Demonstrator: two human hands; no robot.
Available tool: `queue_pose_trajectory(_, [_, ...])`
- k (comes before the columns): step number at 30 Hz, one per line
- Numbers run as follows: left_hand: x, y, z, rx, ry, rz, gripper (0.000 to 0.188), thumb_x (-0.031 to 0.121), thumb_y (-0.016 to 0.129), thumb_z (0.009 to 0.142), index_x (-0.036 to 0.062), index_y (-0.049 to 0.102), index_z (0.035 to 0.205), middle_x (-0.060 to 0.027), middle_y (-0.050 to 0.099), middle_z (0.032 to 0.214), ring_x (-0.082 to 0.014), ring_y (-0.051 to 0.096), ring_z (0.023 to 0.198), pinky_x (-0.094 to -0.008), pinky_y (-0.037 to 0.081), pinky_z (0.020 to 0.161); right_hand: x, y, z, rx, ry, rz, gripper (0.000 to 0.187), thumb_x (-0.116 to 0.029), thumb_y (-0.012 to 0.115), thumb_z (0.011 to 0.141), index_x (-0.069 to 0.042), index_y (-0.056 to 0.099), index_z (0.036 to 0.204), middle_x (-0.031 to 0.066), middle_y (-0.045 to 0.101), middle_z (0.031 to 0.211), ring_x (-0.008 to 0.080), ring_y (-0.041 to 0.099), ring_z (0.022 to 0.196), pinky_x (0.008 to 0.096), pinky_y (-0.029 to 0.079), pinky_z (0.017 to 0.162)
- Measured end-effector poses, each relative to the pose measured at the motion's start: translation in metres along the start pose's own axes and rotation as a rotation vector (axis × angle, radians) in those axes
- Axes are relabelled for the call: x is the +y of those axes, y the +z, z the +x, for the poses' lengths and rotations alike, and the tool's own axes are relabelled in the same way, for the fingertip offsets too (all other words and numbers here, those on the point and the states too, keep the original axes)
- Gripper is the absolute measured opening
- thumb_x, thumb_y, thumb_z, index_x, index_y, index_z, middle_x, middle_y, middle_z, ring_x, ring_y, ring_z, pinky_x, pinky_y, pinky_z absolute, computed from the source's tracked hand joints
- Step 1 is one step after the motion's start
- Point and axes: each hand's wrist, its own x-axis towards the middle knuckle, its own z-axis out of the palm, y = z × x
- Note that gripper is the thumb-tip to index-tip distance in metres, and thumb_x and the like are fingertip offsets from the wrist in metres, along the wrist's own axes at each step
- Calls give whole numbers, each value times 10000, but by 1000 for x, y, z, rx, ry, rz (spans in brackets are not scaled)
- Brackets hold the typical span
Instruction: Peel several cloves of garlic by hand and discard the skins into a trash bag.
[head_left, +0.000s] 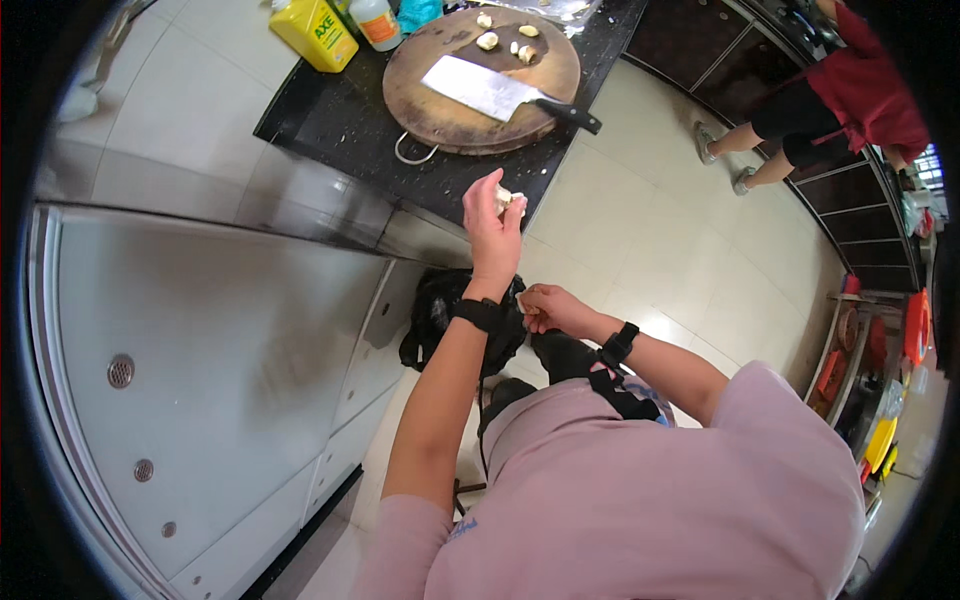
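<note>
My left hand (492, 232) is raised at the near edge of the black countertop, fingers curled around a whitish garlic piece (508, 200). Lower down, my right hand (558, 310) is closed beside a black plastic bag (440, 310). A pale bit, perhaps garlic skin, shows at its fingertips, too small to name surely. On the counter lies a round wooden chopping board (420, 105). A cleaver (482, 88) with a black handle rests flat on it, the handle reaching past the board's right rim. Several garlic cloves (487, 41) sit behind the blade.
A yellow detergent bottle (314, 35) and a white bottle (376, 24) stand left of the board, near a teal cloth (418, 12). A grey-white cabinet (220, 370) fills the left. Another person in a red top (868, 80) stands at the far right counter, near shelves (850, 350).
</note>
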Motion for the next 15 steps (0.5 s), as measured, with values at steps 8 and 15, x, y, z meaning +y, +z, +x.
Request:
queue_pose_trajectory(8, [-21,39,31,-1,-12,412,479,222,572,849,109,391,1278,-91,493,1172,-250,440,1138,-515,202,1004,-13,-30,-10,65,-7,7,222,-278,479,892,-66,506,833,38,558,728,119,548,597,231,446,549])
queue_pose_trajectory(15, [-9,15,29,87,-72,375,612,260,576,848,85,292,1360,-147,428,1284,-294,381,1210,-530,192,997,-21,-26,2,28,-49,18,254,-321,482,890,-84,503,803,31,564,722,105,549,598,216,448,548])
